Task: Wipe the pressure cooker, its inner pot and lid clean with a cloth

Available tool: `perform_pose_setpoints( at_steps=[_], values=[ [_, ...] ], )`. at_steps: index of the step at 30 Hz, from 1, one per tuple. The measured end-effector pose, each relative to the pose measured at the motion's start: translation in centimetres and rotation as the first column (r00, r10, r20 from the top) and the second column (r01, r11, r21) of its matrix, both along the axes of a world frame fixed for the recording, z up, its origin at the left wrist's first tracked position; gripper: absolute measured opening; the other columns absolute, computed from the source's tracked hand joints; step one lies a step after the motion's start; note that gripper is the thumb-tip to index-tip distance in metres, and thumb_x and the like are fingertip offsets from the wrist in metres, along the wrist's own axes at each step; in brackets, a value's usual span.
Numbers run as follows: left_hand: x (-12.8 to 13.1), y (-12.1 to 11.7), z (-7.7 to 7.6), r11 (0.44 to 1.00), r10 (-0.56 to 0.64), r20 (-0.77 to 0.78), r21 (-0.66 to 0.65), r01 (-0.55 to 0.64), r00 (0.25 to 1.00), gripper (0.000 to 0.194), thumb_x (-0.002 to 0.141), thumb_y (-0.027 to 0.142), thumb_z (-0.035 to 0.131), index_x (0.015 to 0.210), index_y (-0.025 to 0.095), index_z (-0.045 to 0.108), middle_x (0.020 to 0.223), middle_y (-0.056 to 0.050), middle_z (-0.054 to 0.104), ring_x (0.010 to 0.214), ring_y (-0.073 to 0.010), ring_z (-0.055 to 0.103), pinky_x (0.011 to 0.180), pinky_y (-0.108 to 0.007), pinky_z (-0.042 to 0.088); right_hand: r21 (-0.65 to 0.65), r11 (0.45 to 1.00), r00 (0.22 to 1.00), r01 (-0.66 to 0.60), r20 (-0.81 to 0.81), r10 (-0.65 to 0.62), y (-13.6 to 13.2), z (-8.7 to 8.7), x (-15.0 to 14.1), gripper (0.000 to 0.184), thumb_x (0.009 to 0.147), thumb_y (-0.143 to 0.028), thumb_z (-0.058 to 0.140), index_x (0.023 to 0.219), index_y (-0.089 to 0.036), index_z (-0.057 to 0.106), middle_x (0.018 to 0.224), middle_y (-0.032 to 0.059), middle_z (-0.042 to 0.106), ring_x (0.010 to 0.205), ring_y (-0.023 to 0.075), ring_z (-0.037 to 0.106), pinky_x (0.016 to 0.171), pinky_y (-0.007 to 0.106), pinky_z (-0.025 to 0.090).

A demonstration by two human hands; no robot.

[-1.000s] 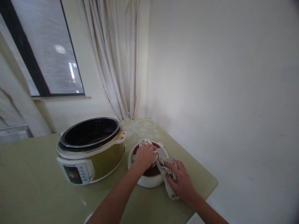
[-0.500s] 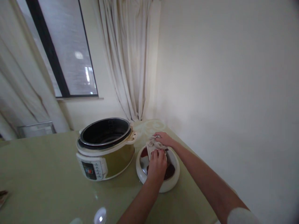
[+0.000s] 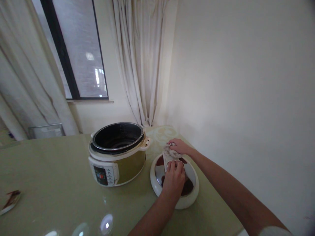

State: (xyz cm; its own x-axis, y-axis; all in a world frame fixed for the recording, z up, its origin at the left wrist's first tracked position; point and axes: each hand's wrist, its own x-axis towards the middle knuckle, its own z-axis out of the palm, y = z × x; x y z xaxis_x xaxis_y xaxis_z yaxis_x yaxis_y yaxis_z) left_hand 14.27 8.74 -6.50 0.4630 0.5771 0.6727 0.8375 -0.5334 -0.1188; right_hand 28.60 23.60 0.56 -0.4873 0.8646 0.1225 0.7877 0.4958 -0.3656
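Note:
A round pressure cooker lid (image 3: 154,185) with a white rim and a shiny, dark-patterned top lies on the table. My left hand (image 3: 174,175) grips the near part of the white handle (image 3: 167,159) on top of it, fingers curled over. At the handle's far end, my right hand (image 3: 180,146) is closed on a light grey cloth (image 3: 175,153), pressed against the handle. Left of the lid stands the electric pressure cooker (image 3: 131,167), lidless, with its dark inner pot (image 3: 120,137) inside and a control panel on the front.
The glossy green table (image 3: 61,183) meets a white wall (image 3: 236,82) on the right. At the table's left edge lies a small white and brown object (image 3: 11,201), partly cut off. Behind are curtains (image 3: 137,59) and a window (image 3: 81,49).
The view has shifted slightly, so cooker and lid appear farther right. Both hands keep their places on the lid's handle and the cloth.

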Motion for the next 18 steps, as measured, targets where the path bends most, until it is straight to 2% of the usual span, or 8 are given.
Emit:
perform_pose_setpoints(
  at_steps=[3, 6, 8, 10, 12, 14, 16, 18],
  values=[
    [-0.3, -0.1, 0.1, 1.000, -0.030, -0.019, 0.005, 0.030, 0.999, 0.026, 0.097, 0.015, 0.064, 0.121, 0.012, 0.074, 0.116, -0.013, 0.067, 0.102, -0.0253, 0.064, 0.088, -0.040, 0.060, -0.027, 0.999, 0.997, -0.047, 0.058, 0.049, -0.2, 1.2, -0.2, 0.032, 0.083, -0.023, 0.066, 0.111, -0.017, 0.080, 0.109, 0.0088, 0.079, 0.103, 0.0255, 0.069, 0.095, 0.035, 0.051],
    [-0.1, 0.1, -0.2, 1.000, -0.027, -0.032, -0.007, 0.027, 0.999, 0.028, 0.096, 0.015, 0.065, 0.122, 0.009, 0.074, 0.116, -0.014, 0.068, 0.105, -0.0265, 0.066, 0.091, -0.042, 0.060, -0.092, 0.988, 0.982, -0.124, 0.129, 0.135, -0.4, 3.6, 0.7, 0.026, 0.082, -0.025, 0.069, 0.102, -0.018, 0.083, 0.093, 0.0038, 0.080, 0.088, 0.0219, 0.071, 0.083, 0.030, 0.053],
    [0.6, 0.0, -0.2, 1.000, 0.008, -0.057, -0.011, -0.009, 0.998, 0.028, 0.096, 0.015, 0.064, 0.120, 0.008, 0.075, 0.115, -0.015, 0.070, 0.106, -0.0286, 0.068, 0.093, -0.045, 0.059, -0.076, 0.987, 0.975, -0.140, 0.166, 0.151, -0.4, 5.0, 0.6, 0.029, 0.084, -0.026, 0.066, 0.105, -0.016, 0.082, 0.097, 0.0053, 0.080, 0.091, 0.0227, 0.071, 0.084, 0.030, 0.053],
    [1.8, -0.3, 0.0, 0.997, 0.069, -0.088, -0.023, -0.072, 0.994, 0.028, 0.095, 0.013, 0.061, 0.117, 0.005, 0.076, 0.116, -0.019, 0.071, 0.108, -0.0324, 0.069, 0.093, -0.049, 0.059, -0.026, 0.988, 0.968, -0.152, 0.199, 0.154, -0.5, 5.7, -0.9, 0.037, 0.087, -0.026, 0.062, 0.118, -0.015, 0.080, 0.113, 0.0093, 0.079, 0.105, 0.0255, 0.070, 0.094, 0.034, 0.051],
    [3.0, -0.8, 0.5, 0.990, 0.125, -0.107, -0.057, -0.132, 0.986, 0.031, 0.093, 0.011, 0.060, 0.117, 0.002, 0.076, 0.118, -0.025, 0.072, 0.109, -0.0368, 0.070, 0.091, -0.054, 0.058, -0.009, 0.980, 0.949, -0.197, 0.249, 0.193, -0.7, 5.4, -3.9, 0.041, 0.088, -0.024, 0.062, 0.125, -0.016, 0.077, 0.122, 0.0112, 0.077, 0.113, 0.0273, 0.068, 0.100, 0.036, 0.049],
    [3.9, -1.2, 1.1, 0.982, 0.139, -0.096, -0.119, -0.150, 0.986, 0.034, 0.092, 0.010, 0.060, 0.122, 0.001, 0.075, 0.121, -0.028, 0.071, 0.112, -0.0409, 0.070, 0.091, -0.059, 0.057, -0.069, 0.957, 0.903, -0.283, 0.317, 0.290, -1.2, 4.6, -7.6, 0.039, 0.082, -0.022, 0.070, 0.120, -0.018, 0.080, 0.115, 0.0103, 0.079, 0.105, 0.0270, 0.070, 0.094, 0.035, 0.050],
    [4.2, -1.4, 1.6, 0.970, 0.131, -0.070, -0.199, -0.142, 0.989, 0.037, 0.093, 0.009, 0.060, 0.128, 0.004, 0.073, 0.123, -0.028, 0.072, 0.115, -0.0438, 0.068, 0.093, -0.063, 0.056, -0.144, 0.919, 0.840, -0.368, 0.372, 0.395, -2.3, 3.6, -11.1, 0.032, 0.078, -0.021, 0.076, 0.109, -0.018, 0.083, 0.107, 0.0101, 0.080, 0.096, 0.0265, 0.071, 0.086, 0.034, 0.051],
    [3.8, -1.4, 1.9, 0.950, 0.088, -0.039, -0.298, -0.095, 0.995, 0.036, 0.096, 0.013, 0.062, 0.130, 0.009, 0.071, 0.126, -0.023, 0.072, 0.119, -0.0419, 0.066, 0.097, -0.062, 0.056, -0.211, 0.873, 0.778, -0.440, 0.395, 0.488, -4.0, 2.7, -13.8, 0.027, 0.078, -0.021, 0.078, 0.104, -0.018, 0.084, 0.104, 0.0086, 0.081, 0.093, 0.0246, 0.072, 0.082, 0.031, 0.051]
  ],
)
